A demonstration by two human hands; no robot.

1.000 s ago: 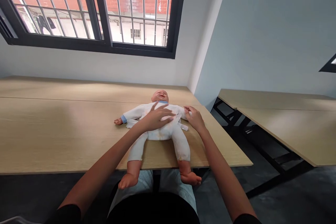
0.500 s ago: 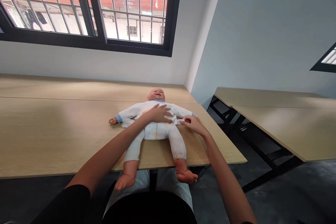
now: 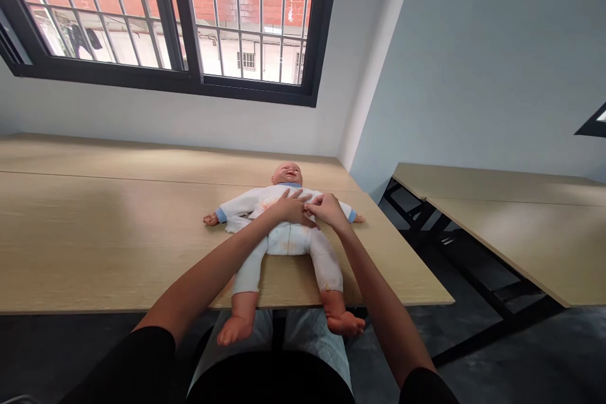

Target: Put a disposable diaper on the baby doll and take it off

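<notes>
A baby doll (image 3: 284, 237) in a white garment with blue cuffs lies on its back on the wooden table (image 3: 104, 240), its bare feet hanging over the near edge. My left hand (image 3: 287, 209) lies flat on the doll's chest with the fingers stretched out. My right hand (image 3: 326, 209) is beside it on the doll's belly, its fingers pinched together on the white cloth of the garment. The two hands touch at the fingertips.
A second wooden table (image 3: 511, 214) on a black frame stands to the right across a gap of dark floor. A barred window (image 3: 180, 19) fills the wall behind the table. My lap is under the doll's feet.
My right hand has moved left from the doll's side onto its belly, meeting the left hand. The left hand has stayed on the chest.
</notes>
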